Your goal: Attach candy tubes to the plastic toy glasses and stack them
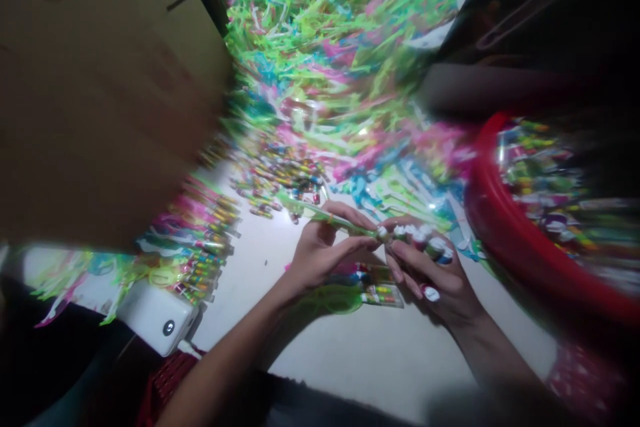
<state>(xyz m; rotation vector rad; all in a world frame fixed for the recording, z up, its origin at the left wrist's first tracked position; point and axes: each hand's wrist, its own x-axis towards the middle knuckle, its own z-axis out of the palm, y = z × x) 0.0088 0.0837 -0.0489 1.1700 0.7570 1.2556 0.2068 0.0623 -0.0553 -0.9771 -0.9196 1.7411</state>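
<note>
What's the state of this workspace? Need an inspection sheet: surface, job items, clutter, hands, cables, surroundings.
Surface: pale, smooth work surface under both hands.
Job items: green plastic stick; white-capped tubes.
Clutter: heap of green, pink and blue plastic strands; rows of striped tubes; green novelty glasses.
Hands: left hand pinches the stick; right hand grips the tubes, their tips nearly meeting the stick.
Cables: white plug at a white device; no cable run seen.
Surroundings: red basin of tubes; brown cardboard sheet; red woven basket.
</note>
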